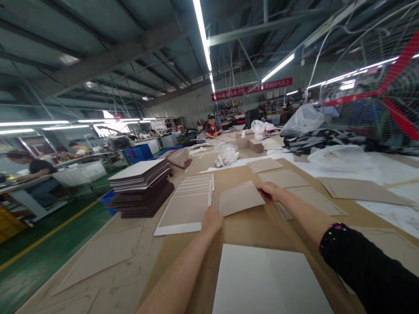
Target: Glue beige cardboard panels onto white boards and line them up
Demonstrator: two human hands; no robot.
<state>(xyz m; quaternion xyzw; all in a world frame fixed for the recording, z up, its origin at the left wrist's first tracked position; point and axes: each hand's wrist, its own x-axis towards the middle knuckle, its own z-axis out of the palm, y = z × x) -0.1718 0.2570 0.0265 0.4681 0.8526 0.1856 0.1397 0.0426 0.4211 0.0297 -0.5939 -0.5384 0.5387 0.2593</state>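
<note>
A beige rectangular board [240, 198] is tilted above the brown tabletop, its right edge pinched by the fingers of my right hand [269, 192]. My left hand [212, 219] is closed at the right edge of the overlapping row of beige boards with white borders [186, 208]. Its fingertips are hidden, and the tilted board's lower left corner lies close beside it. Nearest to me lies a plain white sheet [266, 279], between my two forearms.
Left of the row stands a tall stack of dark-edged boards [140, 187] with a white top. More flat beige boards [309, 200] lie to the right. Crumpled plastic [226, 153] sits farther back. A large fan [379, 93] is at right; a person [213, 126] works at the far end.
</note>
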